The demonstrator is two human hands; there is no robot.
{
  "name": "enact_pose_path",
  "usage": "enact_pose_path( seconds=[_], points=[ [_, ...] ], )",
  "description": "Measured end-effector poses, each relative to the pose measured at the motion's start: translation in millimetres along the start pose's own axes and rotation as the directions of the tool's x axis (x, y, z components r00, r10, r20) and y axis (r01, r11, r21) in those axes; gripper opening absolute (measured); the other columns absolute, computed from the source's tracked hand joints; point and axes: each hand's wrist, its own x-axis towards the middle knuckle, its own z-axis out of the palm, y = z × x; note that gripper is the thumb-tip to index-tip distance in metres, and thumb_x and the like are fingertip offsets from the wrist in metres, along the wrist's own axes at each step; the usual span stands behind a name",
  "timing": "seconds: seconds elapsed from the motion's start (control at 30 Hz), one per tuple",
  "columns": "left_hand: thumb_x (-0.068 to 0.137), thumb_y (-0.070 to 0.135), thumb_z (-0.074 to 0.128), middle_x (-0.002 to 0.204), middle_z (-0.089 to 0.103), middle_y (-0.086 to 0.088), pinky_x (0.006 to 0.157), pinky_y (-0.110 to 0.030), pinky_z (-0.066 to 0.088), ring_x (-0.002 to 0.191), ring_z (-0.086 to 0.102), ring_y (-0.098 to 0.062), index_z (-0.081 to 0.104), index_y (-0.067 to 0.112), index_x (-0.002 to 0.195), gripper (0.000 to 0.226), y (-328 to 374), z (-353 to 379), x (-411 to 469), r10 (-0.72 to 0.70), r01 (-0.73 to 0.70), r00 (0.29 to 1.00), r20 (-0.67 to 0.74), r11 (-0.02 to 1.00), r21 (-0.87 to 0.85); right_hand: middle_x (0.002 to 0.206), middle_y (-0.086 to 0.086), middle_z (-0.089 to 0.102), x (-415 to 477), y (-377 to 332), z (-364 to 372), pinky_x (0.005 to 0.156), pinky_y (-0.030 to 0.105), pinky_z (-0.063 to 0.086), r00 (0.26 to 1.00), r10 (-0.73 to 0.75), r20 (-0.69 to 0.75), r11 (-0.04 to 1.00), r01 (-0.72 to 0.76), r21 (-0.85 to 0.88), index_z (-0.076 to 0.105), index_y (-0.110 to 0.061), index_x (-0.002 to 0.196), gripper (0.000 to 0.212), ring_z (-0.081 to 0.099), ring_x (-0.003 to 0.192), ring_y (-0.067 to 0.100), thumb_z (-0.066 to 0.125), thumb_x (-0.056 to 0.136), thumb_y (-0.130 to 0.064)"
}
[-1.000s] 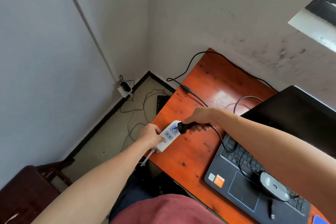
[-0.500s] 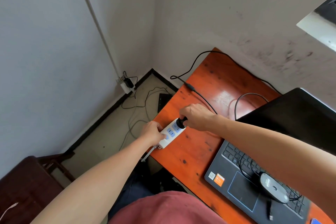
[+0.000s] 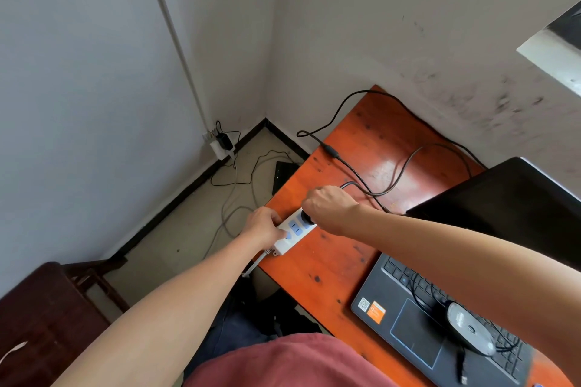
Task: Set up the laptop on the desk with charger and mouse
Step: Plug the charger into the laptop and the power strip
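Observation: the left hand grips the near end of the white power strip, holding it down at the left edge of the desk. The right hand is closed in a fist around the black plug of the charger cable.

Change noted: a second ago the plug was held just short of the strip. It now sits at the far socket with the fist bearing down on top.

Assessment: the charger's mains end appears seated or nearly so. Full insertion cannot be confirmed, as the fist hides it.

Outstanding: the mouse lies on the open laptop, its lead loose across the keyboard, apparently not connected
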Motion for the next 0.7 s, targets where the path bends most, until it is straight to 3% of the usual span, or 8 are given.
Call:
enact_pose_path(
  seconds=[0.2, 0.4, 0.5, 0.7],
  points=[
    [0.079, 0.024, 0.076, 0.114, 0.065, -0.002, 0.071, -0.025, 0.043, 0.096, 0.059, -0.017, 0.068, 0.012, 0.108, 0.033, -0.8, 2.4, -0.5, 0.007, -0.007, 1.0, 0.0, 1.0, -0.006, 0.099, 0.007, 0.065, -3.3, -5.6, 1.9, 0.067, 0.033, 0.052, 0.998, -0.061, -0.016, 0.995, 0.059, -0.083, 0.063, -0.012, 0.102, 0.012, 0.062, 0.087, 0.025, 0.056, 0.093, -0.01],
    [0.078, 0.023, 0.077, 0.111, 0.067, -0.002, 0.073, -0.025, 0.044, 0.088, 0.057, -0.013, 0.07, 0.013, 0.108, 0.032, -5.7, 0.7, 1.9, 0.007, -0.007, 1.0, -0.017, 1.0, -0.016, 0.1, 0.006, 0.067, 0.3, 4.5, -7.3, 0.063, 0.032, 0.047, 0.999, -0.025, -0.022, 1.0, 0.025, -0.011, 0.064, -0.011, 0.104, 0.015, 0.062, 0.084, 0.025, 0.054, 0.095, -0.018],
    [0.077, 0.024, 0.078, 0.109, 0.068, 0.001, 0.071, -0.024, 0.042, 0.087, 0.057, -0.012, 0.072, 0.015, 0.104, 0.028, -5.6, 2.6, 1.3, 0.033, -0.033, 0.999, -0.012, 0.999, 0.005, 0.1, 0.008, 0.063, -3.8, -9.1, -1.1, 0.062, 0.033, 0.047, 0.997, -0.081, 0.004, 0.993, 0.081, -0.091, 0.063, -0.011, 0.102, 0.013, 0.061, 0.085, 0.025, 0.052, 0.095, -0.011],
    [0.078, 0.031, 0.076, 0.109, 0.065, 0.002, 0.084, -0.03, 0.048, 0.102, 0.061, -0.017, 0.071, 0.016, 0.108, 0.033, -16.9, 4.7, -9.0, 0.106, -0.106, 0.994, -0.04, 0.994, 0.0, 0.103, 0.007, 0.067, 0.3, 3.1, -4.6, 0.06, 0.032, 0.04, 0.999, 0.001, -0.038, 1.0, -0.002, -0.007, 0.064, -0.012, 0.108, 0.017, 0.063, 0.085, 0.026, 0.052, 0.097, -0.017]
  ],
)
